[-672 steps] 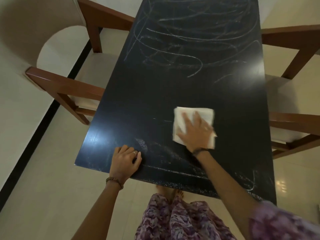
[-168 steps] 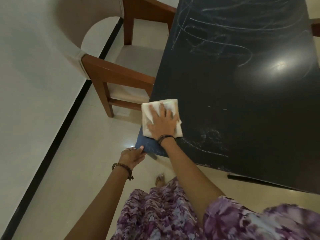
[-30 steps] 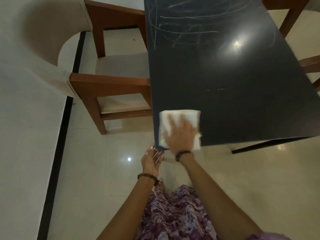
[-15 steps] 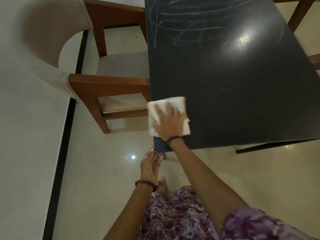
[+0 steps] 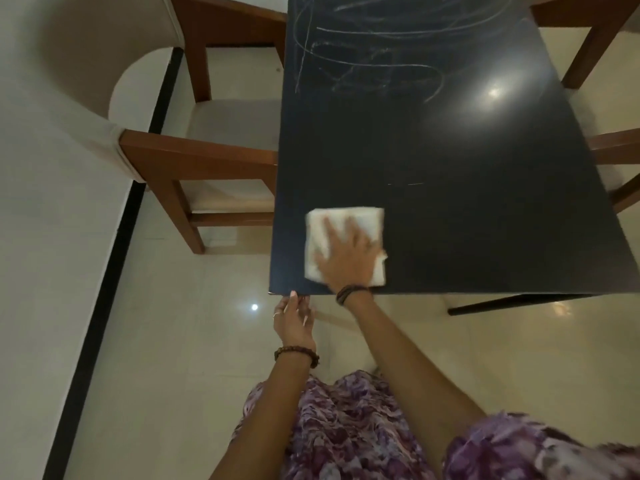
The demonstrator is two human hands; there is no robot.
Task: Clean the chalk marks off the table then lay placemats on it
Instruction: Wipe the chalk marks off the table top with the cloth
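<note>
Right hand flat on folded white cloth, near table corner; left hand loose; chalk marks far end.

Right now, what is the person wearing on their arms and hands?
The left hand has a thin ring on one finger and a brown bead bracelet round the wrist. The right hand has a dark band of thin cords at the wrist. Both forearms are bare. A purple flowered sleeve covers the right upper arm, matching the dress below.
</note>
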